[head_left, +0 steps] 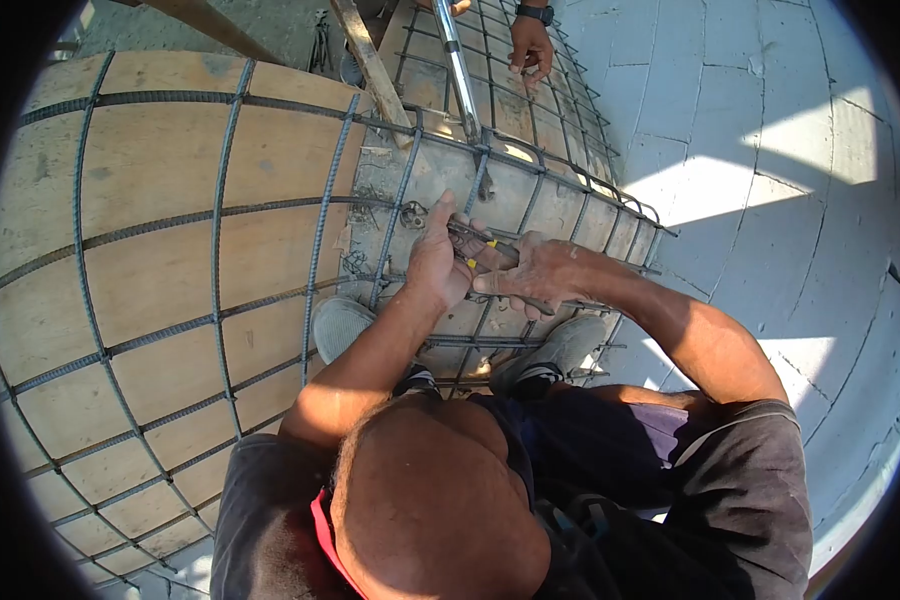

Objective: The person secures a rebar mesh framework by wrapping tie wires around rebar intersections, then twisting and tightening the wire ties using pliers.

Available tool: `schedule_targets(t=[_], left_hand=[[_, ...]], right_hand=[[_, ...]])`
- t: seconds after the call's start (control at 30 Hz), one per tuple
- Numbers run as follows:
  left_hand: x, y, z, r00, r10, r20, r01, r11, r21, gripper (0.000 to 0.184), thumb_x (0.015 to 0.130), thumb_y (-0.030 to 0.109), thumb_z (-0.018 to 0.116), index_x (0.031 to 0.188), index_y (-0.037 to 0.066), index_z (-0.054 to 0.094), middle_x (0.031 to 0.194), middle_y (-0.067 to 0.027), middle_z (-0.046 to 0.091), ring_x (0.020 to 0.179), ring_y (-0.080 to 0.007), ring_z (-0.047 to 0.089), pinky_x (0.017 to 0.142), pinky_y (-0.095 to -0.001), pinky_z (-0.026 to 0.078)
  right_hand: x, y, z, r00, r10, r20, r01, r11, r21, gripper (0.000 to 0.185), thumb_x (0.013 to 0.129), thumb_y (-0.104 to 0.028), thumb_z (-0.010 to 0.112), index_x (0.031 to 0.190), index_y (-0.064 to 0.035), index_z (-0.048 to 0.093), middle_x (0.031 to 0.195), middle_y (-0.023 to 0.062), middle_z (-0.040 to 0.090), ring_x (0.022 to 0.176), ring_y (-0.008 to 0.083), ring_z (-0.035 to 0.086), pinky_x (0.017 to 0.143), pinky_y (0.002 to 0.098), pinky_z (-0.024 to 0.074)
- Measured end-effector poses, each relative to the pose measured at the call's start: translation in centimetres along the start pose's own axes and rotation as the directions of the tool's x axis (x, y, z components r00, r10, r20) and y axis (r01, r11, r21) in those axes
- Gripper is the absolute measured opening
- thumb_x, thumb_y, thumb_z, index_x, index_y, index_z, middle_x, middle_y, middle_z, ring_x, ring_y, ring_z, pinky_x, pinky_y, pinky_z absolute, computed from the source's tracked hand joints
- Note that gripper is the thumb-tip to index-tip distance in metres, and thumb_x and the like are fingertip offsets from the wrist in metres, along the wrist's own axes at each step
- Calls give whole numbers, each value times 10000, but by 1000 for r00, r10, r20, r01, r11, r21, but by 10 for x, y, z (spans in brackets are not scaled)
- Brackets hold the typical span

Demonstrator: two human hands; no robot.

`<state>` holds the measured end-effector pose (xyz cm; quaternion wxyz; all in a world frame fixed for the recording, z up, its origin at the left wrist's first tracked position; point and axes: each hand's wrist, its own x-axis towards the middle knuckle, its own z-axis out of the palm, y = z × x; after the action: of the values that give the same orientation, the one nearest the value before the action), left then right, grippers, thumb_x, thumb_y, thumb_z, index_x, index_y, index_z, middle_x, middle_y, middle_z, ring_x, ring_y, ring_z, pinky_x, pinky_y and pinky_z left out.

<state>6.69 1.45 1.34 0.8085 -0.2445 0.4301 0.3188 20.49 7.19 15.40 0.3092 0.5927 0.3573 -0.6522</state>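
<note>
My right hand (542, 270) is closed around dark-handled pincers (500, 252) with yellow marks on them. Right beside it, my left hand (436, 258) has its fingers curled at the other end of the tool. Dark thin strands that look like wire show there, but exactly what the left fingers grip is partly hidden. Both hands are above a rebar mesh (481, 150), between my shoes. A small tangle of wire (413, 214) lies just left of my left hand.
Plywood panels (160, 165) lie under the rebar grid on the left. A wooden batten (368, 65) and a metal tube (456, 70) slant in from the top. Another person's hand (532, 45) with a wristwatch reaches over the mesh. Grey planking (705, 130) runs along the right.
</note>
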Motion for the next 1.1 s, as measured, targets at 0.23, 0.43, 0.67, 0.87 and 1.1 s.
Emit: schedule_targets(t=[0.23, 0.43, 0.67, 0.87, 1.1], left_hand=[[-20, 12, -3, 997, -64, 48, 61, 996, 58, 334, 977, 436, 613, 837, 135, 575, 821, -40, 641, 778, -221, 633, 763, -402, 549], [-6, -3, 2, 995, 26, -99, -24, 1000, 17, 311, 1023, 395, 539, 833, 149, 554, 767, -14, 613, 762, -213, 636, 751, -399, 545], [1, -8, 6, 991, 90, -95, -92, 995, -24, 366, 1001, 458, 561, 849, 126, 569, 789, -39, 621, 819, -228, 640, 758, -401, 540], [-37, 12, 7, 1000, -12, -11, 14, 987, 161, 343, 989, 432, 571, 957, 92, 611, 881, -49, 642, 852, -234, 638, 812, -416, 536], [-25, 14, -24, 999, 12, 49, -18, 992, 121, 253, 1010, 313, 541, 1043, 80, 632, 972, -59, 680, 873, -213, 660, 828, -403, 548]], right_hand=[[54, 58, 41, 890, -145, 433, -224, 688, 690, 465, 828, -469, 793, 938, -38, 657, 745, 61, 658, 620, 143, 632, 456, 269, 426], [25, 29, 28, 999, 14, -44, -12, 999, 50, 643, 934, -497, 631, 1317, -4, 473, 890, 141, 655, 779, 270, 695, 671, 406, 580], [12, 35, 50, 856, -354, -378, 123, 848, -516, 659, 1003, -513, 462, 1412, -3, 383, 1251, 275, 563, 1173, 464, 584, 979, 555, 471], [56, 71, 27, 757, -515, 402, -36, 581, 813, 656, 1008, -628, 366, 1229, -31, 523, 1018, 87, 618, 868, 189, 638, 695, 343, 534], [40, 52, 41, 877, -255, 408, -78, 761, 644, 596, 1014, -549, 476, 1178, 16, 570, 940, 81, 618, 817, 213, 661, 660, 352, 576]])
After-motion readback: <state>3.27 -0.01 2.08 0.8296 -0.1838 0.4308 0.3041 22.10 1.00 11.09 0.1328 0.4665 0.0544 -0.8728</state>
